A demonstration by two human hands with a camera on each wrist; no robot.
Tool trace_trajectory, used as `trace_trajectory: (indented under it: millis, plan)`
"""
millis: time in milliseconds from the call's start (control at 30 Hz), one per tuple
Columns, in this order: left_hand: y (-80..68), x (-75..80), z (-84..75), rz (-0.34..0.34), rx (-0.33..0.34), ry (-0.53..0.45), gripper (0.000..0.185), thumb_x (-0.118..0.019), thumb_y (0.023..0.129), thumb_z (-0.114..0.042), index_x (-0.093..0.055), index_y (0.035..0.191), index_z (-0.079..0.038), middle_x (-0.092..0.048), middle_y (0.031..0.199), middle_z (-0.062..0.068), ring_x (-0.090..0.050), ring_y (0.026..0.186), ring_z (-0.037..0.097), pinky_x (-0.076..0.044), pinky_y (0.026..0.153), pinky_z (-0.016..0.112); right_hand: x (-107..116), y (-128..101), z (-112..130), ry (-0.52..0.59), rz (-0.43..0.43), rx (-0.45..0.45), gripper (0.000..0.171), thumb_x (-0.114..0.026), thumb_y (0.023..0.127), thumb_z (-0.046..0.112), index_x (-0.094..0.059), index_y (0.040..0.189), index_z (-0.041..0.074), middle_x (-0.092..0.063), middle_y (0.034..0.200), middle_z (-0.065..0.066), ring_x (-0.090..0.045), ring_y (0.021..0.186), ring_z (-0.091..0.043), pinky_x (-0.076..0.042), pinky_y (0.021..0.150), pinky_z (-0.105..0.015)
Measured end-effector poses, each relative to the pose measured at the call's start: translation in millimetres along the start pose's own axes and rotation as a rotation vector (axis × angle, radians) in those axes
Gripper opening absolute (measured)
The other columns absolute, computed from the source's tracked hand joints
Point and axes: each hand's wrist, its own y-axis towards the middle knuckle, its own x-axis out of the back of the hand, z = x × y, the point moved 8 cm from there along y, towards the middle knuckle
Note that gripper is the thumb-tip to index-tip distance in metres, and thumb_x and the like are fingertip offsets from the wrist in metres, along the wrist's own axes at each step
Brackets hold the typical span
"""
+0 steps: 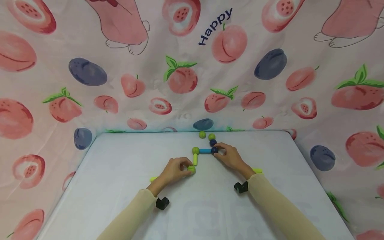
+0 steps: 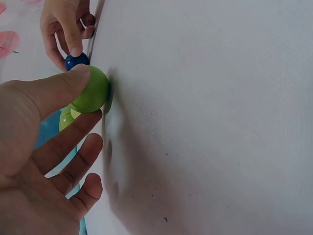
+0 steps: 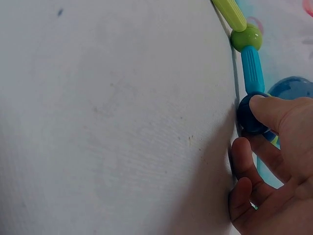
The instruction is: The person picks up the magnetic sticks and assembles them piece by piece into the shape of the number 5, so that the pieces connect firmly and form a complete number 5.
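Near the far edge of the white table (image 1: 120, 200), the left hand (image 1: 175, 170) pinches a glossy green plastic ball (image 1: 191, 169) at the near end of a short yellow-green plastic rod (image 1: 195, 159). The rod's long axis runs away from that grip to a second green ball (image 1: 195, 150). From there a blue plastic rod (image 1: 205, 151) lies crosswise toward the right hand (image 1: 229, 156), whose thumb and fingers pinch the dark blue ball (image 1: 214, 150) at its end.

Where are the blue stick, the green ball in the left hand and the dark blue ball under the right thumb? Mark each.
blue stick (image 3: 253, 69): right wrist view, mid-shaft.
green ball (image 2: 92, 90): left wrist view, its front.
dark blue ball (image 3: 248, 116): right wrist view, left side.
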Motion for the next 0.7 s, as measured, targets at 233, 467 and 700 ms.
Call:
trace_trajectory:
  millis: [233,467,700]
  plan:
    - [-0.6,0.9,2.1,-0.006,0.003,-0.002,0.023,-0.086,0.084,-0.014,-0.077,0.106,-0.016,-0.075,0.097,-0.004,-0.060,0.083,0.021,-0.046,0.074,0.029,1,2,0,-0.001,0.029,-0.004,0.038,-0.076,0.094,0.020,-0.067,0.131,0.016,-0.067,0.128,-0.010,-0.052,0.071,-0.016,-0.044,0.066,-0.031]
    - [-1.4,0.9,4.4,-0.017,0.002,-0.002,0.023,-0.087,0.083,-0.014,-0.078,0.104,-0.016,-0.075,0.094,-0.003,-0.060,0.081,0.023,-0.045,0.072,0.028,7,2,11,-0.041,0.123,0.049,0.048,-0.076,0.094,0.015,-0.060,0.139,0.012,-0.068,0.126,-0.014,-0.055,0.072,-0.015,-0.048,0.070,-0.032]
    - [-2.6,1.6,3.6,-0.016,-0.003,-0.008,0.023,-0.087,0.083,-0.013,-0.079,0.105,-0.015,-0.075,0.095,-0.002,-0.060,0.081,0.025,-0.045,0.071,0.028,19,2,32,-0.128,0.206,0.116,0.054,-0.075,0.095,0.013,-0.054,0.145,0.010,-0.064,0.132,-0.020,-0.063,0.081,-0.018,-0.054,0.075,-0.037]
